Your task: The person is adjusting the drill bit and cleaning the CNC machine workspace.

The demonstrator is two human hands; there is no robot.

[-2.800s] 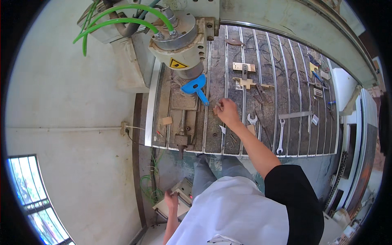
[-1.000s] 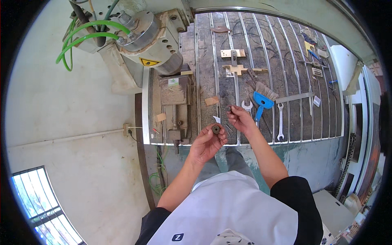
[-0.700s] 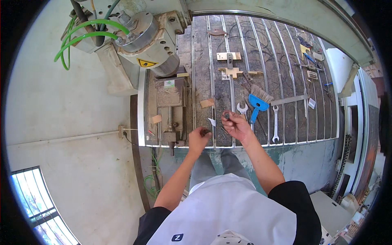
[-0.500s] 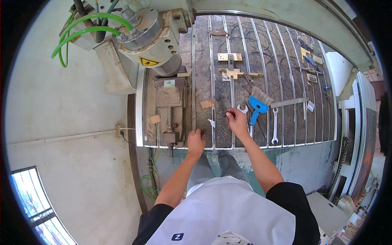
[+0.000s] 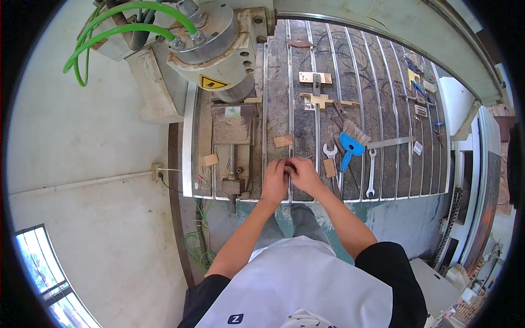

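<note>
My left hand point(image 5: 274, 181) and my right hand point(image 5: 304, 174) meet fingertip to fingertip over the slotted metal machine table point(image 5: 279, 109), close to its front edge. Between the fingers sits a small dark part point(image 5: 288, 164), mostly hidden, and both hands pinch it. A small tan block point(image 5: 283, 141) lies just beyond the hands. To the right lie an open-end wrench point(image 5: 330, 150), another tan block point(image 5: 330, 167) and a blue-handled brush point(image 5: 350, 144). A machine vise point(image 5: 229, 147) stands left of my left hand.
A large grey spindle head point(image 5: 213, 49) with green hoses point(image 5: 126, 22) hangs over the table's back left. Brass-coloured plates point(image 5: 314, 77) and a long spanner point(image 5: 371, 175) lie on the table. Small tools are scattered at the far right point(image 5: 421, 104).
The blue brush, held in my right hand near the vise earlier, now lies to the right. My left hand came up, and both hands moved down to the table, fingertips together.
</note>
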